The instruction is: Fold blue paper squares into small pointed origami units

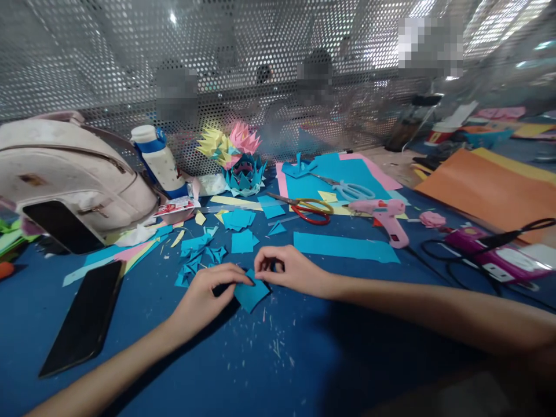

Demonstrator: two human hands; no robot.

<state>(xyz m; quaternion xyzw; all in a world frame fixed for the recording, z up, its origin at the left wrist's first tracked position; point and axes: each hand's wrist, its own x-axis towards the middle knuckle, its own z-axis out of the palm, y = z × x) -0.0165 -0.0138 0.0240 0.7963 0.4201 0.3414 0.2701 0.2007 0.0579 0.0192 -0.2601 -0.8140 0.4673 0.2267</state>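
A small blue paper square lies at an angle on the blue table in front of me. My left hand holds it from the left, index fingertip on its top and thumb at its edge. At its upper right corner, my right hand is closed in a pinch on the paper. Folded blue paper pieces are heaped just beyond my left hand. Further back lie more blue squares, and a long blue paper strip stretches out beyond my right hand.
Red-and-yellow scissors, light-blue scissors and a pink glue gun lie behind. A purple power strip with cables is right. Phones, a backpack and a bottle stand left. Folded paper flowers are at the back.
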